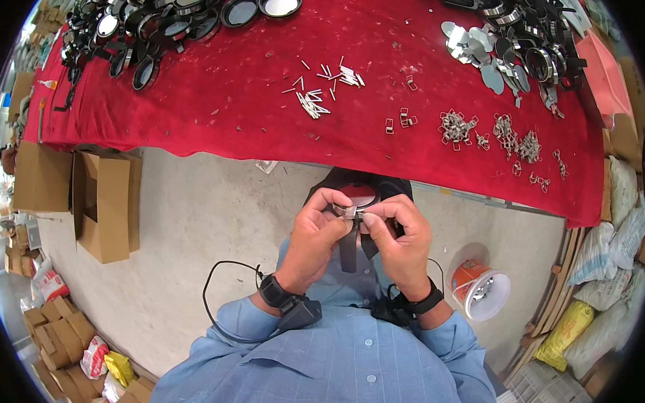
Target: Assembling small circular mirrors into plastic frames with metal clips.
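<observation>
Hands [311,235]: two are seen, centre.
Bucket [465,276]: one is seen, four o'clock.
Shirt buttons [368,343]: two are seen, six o'clock.
Pins [311,105]: too heaped to be counted, twelve o'clock.

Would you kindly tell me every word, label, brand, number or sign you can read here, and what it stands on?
No text can be read.
Orange-and-white round plastic bucket: print too small to read.
Red-and-white plastic bag: print too blurred to read.
</observation>
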Tool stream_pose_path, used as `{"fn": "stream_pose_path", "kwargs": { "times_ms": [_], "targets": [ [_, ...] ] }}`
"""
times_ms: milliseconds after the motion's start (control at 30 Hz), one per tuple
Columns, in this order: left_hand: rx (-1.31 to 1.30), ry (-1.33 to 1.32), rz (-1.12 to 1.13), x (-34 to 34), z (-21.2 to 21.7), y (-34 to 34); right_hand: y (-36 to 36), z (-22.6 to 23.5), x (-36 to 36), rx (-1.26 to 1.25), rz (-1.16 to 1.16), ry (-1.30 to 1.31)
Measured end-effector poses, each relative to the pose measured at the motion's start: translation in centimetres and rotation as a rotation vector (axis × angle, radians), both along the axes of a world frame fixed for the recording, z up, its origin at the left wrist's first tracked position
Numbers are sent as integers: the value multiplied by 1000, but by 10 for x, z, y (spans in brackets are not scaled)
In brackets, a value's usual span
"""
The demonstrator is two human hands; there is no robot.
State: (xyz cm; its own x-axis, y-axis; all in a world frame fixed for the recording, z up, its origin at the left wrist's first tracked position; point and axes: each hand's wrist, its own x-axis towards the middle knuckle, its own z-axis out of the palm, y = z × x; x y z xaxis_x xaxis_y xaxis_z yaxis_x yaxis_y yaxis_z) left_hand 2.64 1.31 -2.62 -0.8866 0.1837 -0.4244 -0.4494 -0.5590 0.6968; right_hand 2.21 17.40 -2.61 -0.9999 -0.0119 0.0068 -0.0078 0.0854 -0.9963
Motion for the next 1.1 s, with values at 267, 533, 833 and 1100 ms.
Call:
{"fn": "stream_pose_path", "kwargs": {
  "times_ms": [267, 533, 833, 1100],
  "targets": [
    [46, -26, 32, 4, -7, 2, 1, 2, 1, 8, -7, -13],
    [71, -31, 58, 2, -3, -1, -2, 7, 1, 49, -4, 42],
    [99, -16, 42, 1, -1, -1, -2, 8, 2, 17, -8, 18],
    [90, 17, 4, 2, -2, -4, -1, 9, 0, 88, 46, 65]
  ]
}}
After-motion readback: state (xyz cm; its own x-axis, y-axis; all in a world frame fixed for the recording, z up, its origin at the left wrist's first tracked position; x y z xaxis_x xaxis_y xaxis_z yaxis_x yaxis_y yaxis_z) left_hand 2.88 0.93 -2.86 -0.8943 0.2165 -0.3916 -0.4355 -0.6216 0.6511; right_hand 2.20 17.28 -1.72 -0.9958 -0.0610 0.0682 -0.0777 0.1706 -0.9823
